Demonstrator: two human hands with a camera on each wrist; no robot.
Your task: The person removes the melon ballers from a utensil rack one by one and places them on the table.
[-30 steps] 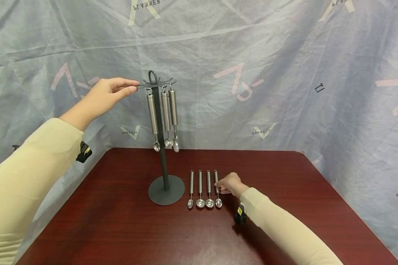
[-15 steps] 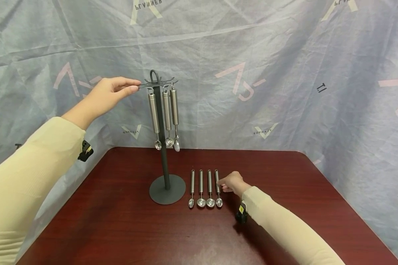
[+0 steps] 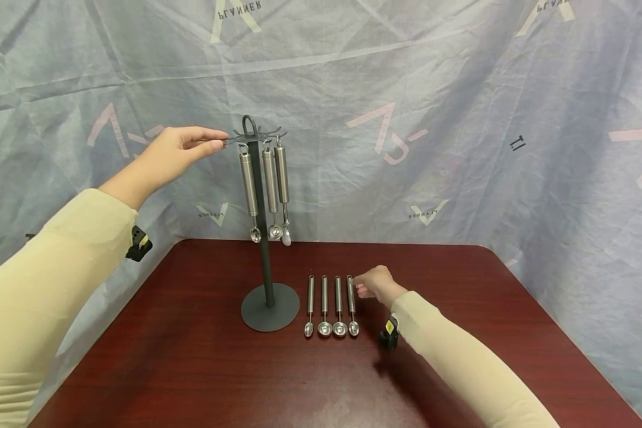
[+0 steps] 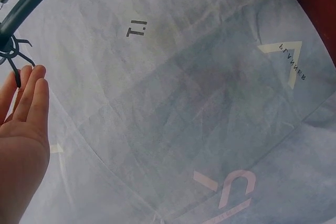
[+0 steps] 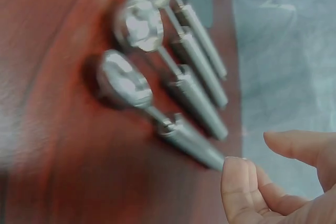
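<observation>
My left hand [image 3: 173, 148] pinches a hook arm at the top left of a dark grey utensil stand [image 3: 267, 273]. In the left wrist view its fingers [image 4: 37, 100] lie around the hook tips. My right hand [image 3: 377, 282] is at the far end of the handle of the rightmost steel scoop [image 3: 351, 297] on the table. The right wrist view has the fingertips [image 5: 236, 174] beside that handle's end, with the thumb [image 5: 291, 142] held apart from them. More steel scoops [image 3: 324, 297] lie in a row to its left, bowls toward me.
Three steel utensils hang from the stand, among them a scoop [image 3: 248, 184] at left and another [image 3: 282, 178] at right. The stand's round base [image 3: 283, 315] rests on the dark red table [image 3: 235, 380]. A grey printed cloth [image 3: 460, 89] hangs behind.
My right hand has slid away from me along the rightmost scoop's handle, up to its far end. The left hand stays on the stand, and the scoops on the table lie as before.
</observation>
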